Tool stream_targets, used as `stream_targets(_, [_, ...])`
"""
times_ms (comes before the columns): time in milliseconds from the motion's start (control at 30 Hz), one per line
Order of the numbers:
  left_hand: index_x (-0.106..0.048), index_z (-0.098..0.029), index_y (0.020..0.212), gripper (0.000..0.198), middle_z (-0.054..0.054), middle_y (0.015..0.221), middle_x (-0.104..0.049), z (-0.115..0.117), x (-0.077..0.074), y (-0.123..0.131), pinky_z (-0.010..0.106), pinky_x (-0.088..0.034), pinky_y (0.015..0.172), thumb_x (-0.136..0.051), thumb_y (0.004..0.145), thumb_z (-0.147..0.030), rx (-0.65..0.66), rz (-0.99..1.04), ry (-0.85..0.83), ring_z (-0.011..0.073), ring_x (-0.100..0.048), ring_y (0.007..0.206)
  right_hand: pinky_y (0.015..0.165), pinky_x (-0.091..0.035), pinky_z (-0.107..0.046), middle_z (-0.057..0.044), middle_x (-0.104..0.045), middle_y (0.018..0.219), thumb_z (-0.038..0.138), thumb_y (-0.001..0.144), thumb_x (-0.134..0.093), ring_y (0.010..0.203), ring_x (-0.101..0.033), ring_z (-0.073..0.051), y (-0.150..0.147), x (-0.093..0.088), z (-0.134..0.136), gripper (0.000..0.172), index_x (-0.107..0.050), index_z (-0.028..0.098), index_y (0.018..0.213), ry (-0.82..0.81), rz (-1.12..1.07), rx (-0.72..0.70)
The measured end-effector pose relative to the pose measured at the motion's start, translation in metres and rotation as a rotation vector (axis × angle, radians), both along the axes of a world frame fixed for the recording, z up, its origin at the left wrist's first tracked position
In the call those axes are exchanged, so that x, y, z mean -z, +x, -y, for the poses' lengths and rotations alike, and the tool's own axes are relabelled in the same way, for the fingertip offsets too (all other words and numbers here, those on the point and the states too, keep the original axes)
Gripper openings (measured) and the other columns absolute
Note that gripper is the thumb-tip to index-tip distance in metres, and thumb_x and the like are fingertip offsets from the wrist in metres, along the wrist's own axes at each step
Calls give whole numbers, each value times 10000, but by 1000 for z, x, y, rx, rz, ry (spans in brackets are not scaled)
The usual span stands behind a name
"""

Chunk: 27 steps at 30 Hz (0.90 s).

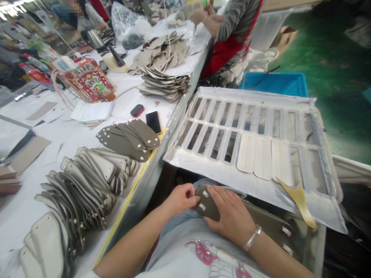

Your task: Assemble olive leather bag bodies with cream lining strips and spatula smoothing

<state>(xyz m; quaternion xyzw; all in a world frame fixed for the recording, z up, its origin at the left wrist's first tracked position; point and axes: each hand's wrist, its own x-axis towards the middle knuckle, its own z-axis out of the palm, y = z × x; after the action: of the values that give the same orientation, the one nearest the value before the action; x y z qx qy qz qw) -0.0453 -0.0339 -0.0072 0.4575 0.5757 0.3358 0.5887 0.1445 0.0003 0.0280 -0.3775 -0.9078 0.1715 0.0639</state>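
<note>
Over my lap lies a dark grey-green flat panel with rounded edges and small white patches at its end. My right hand grips it from above, fingers across its face and thumb at the near edge. The fingertips of my left hand are pinched together at the panel's left edge; what is between them is hidden. Beneath my right forearm another long grey-green piece shows, also with white patches. A yellowish, fork-ended tool rests on the near rim of the white slotted tray in front of me.
Three pale strips lie on the tray. On the table to the left are fanned dark panels, a long row of stacked panels, a phone and another stack. A blue bin stands beyond; a co-worker's sleeve is nearby.
</note>
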Motion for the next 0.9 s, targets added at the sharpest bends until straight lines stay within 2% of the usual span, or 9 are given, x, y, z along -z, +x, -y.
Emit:
stream_targets(100, [-399,-175,644,241,-55,567,-451,-1,0,0,194,-362,474,-584,731,-301,16,-24,48,91,-493,516,955,-355,-455,-146,-512,1244,358,651,-628,1117,-466,-296,5,3,0,662,-454,132,1249,19,9,7])
stream_targets(233, [-392,-170,641,218,-60,581,-420,0,2,4,189,-305,474,-563,744,-256,18,-62,88,68,-409,514,959,-353,-463,-153,-502,1262,473,685,-641,1143,-450,-303,15,7,0,747,-400,117,1296,84,25,-43])
stream_targets(367, [-364,-178,663,213,-64,602,-393,1,6,8,189,-305,486,-542,761,-240,-29,-21,84,70,-379,533,953,-357,-463,-148,-523,1225,435,678,-658,1116,-464,-297,7,4,-2,685,-444,120,1248,38,28,9])
stream_targets(433, [-436,-184,790,117,-69,626,-378,1,6,9,191,-328,512,-542,759,-221,-78,-2,92,78,-384,558,947,-364,-460,-143,-543,1180,423,643,-681,1083,-477,-295,-2,0,-4,660,-485,122,1198,-33,27,59])
stream_targets(533, [-455,-202,1140,386,-62,659,-395,-2,2,10,206,-360,561,-526,761,-191,-71,-13,79,95,-407,596,952,-361,-461,-151,-545,1162,437,598,-706,1066,-478,-298,-5,-3,-6,720,-487,103,1197,-87,36,66])
stream_targets(600, [-481,-200,1194,433,-39,697,-445,-3,-2,11,221,-373,598,-519,763,-190,-26,-48,66,107,-429,632,965,-349,-472,-171,-526,1196,443,578,-713,1088,-465,-311,6,-4,-7,796,-456,83,1240,-87,61,48])
stream_targets(667, [-537,-193,1154,384,-25,710,-464,-4,-3,12,227,-369,612,-521,771,-212,-2,-75,55,113,-430,648,969,-341,-492,-188,-509,1226,441,572,-710,1110,-453,-329,27,-5,-5,825,-441,72,1260,-83,108,69])
stream_targets(800, [-526,-199,1175,388,-30,683,-429,-3,2,14,225,-362,597,-521,794,-266,13,-58,8,111,-411,630,956,-348,-493,-175,-527,1205,414,581,-690,1093,-470,-322,63,-9,0,745,-478,97,1221,-110,178,172])
stream_targets(900, [-499,-200,1199,409,-25,713,-451,-4,5,10,230,-390,609,-519,801,-292,28,-48,-18,114,-441,642,966,-341,-462,-144,-540,1183,415,567,-693,1075,-474,-296,68,-12,0,720,-498,113,1192,-141,148,200])
